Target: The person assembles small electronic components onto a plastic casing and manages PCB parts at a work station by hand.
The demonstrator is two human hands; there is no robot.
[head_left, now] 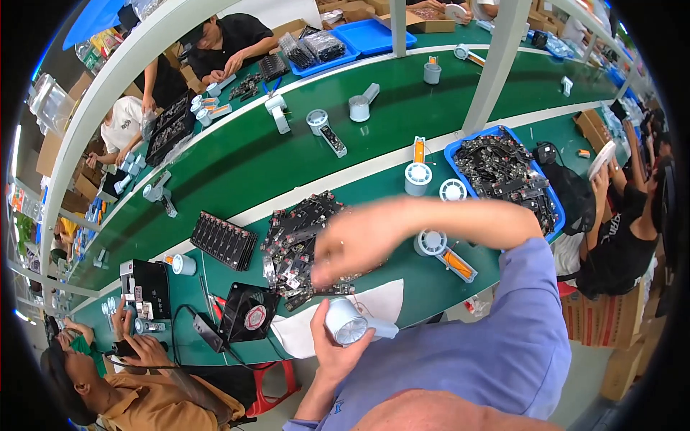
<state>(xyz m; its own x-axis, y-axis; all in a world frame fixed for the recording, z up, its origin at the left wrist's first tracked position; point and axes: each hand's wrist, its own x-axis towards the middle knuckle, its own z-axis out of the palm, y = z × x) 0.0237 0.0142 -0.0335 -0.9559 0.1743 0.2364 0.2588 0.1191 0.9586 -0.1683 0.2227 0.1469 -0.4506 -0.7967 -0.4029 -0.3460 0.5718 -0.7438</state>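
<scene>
Left hand (329,353) grips housing (348,322) — likely for steadiness; right hand (359,241) blurred over boards (293,241) — finger state cannot be determined.

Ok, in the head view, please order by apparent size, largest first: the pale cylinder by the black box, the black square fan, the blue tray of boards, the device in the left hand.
1. Blue tray
2. Black square fan and held device: too alike to rank
3. Pale cylinder

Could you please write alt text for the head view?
A person's left hand holds a pale vented device while the blurred right hand is over a heap of black circuit boards on a green workbench. Similar devices rest beyond; other people work nearby.
</scene>
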